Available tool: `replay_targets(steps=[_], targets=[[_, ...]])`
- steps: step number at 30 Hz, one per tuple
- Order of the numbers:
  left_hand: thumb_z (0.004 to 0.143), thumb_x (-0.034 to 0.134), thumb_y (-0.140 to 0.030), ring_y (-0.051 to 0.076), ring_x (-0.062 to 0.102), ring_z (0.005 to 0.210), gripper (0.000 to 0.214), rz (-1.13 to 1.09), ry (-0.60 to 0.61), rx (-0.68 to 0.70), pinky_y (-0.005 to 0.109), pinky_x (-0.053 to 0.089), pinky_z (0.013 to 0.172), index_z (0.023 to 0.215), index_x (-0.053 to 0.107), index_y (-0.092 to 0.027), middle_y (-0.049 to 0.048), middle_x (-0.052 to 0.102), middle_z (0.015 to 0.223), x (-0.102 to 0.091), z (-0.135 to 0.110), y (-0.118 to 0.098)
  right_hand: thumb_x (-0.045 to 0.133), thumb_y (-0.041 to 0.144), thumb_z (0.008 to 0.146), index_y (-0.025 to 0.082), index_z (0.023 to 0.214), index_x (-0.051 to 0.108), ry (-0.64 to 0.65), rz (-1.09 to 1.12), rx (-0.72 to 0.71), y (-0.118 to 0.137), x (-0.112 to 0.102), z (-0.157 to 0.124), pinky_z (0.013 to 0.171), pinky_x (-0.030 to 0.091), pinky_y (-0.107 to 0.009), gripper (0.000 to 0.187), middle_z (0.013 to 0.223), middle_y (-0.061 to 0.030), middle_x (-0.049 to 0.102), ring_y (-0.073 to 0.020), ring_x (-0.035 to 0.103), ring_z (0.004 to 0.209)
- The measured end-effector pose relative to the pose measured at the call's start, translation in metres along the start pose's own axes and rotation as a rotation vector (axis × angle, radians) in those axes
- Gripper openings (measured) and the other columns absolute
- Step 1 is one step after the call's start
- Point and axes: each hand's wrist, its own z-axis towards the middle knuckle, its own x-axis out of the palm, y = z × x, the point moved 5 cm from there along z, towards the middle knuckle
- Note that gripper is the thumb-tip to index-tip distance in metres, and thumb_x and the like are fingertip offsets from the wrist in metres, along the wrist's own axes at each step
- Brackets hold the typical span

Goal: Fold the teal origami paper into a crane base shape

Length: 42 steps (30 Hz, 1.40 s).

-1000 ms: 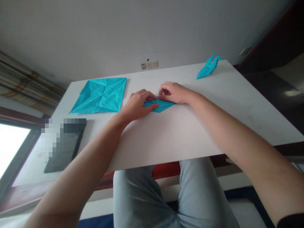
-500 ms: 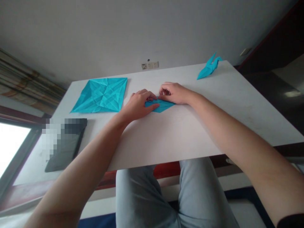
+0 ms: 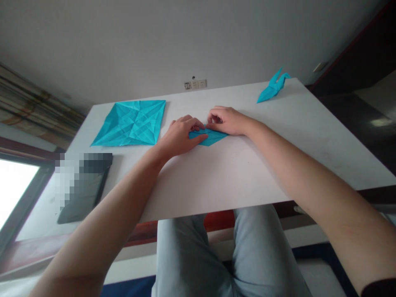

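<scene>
A small folded piece of blue paper (image 3: 210, 138) lies flat on the white table (image 3: 235, 173) between my hands. My left hand (image 3: 179, 136) rests on its left end, fingers curled and thumb pressing the paper down. My right hand (image 3: 227, 121) sits at its upper right edge with fingers bent together, pinching or pressing the fold. Both hands touch the paper, and part of it is hidden under them.
A large creased blue paper square (image 3: 131, 123) lies flat at the left of the table. A finished blue paper crane (image 3: 272, 87) stands at the far right corner. A dark flat tablet-like object (image 3: 86, 189) lies near the left front edge. My knees show below the table.
Both hands stay on the folded paper with hardly any movement. The view shifted slightly.
</scene>
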Motion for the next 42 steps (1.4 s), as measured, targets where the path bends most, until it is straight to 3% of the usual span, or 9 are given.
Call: replay_targets(steps=[42], targets=[[0.103, 0.075, -0.046, 0.032, 0.076, 0.119, 0.035, 0.005, 0.01, -0.01, 0.049, 0.057, 0.111, 0.129, 0.084, -0.024, 0.0118, 0.083, 0.128, 0.0005, -0.0003, -0.001, 0.081, 0.036, 0.1, 0.022, 0.1, 0.075, -0.011, -0.03, 0.01, 0.0033, 0.0004, -0.0005, 0.085, 0.042, -0.037, 0.015, 0.107, -0.0069, 0.07, -0.0229, 0.058, 0.091]])
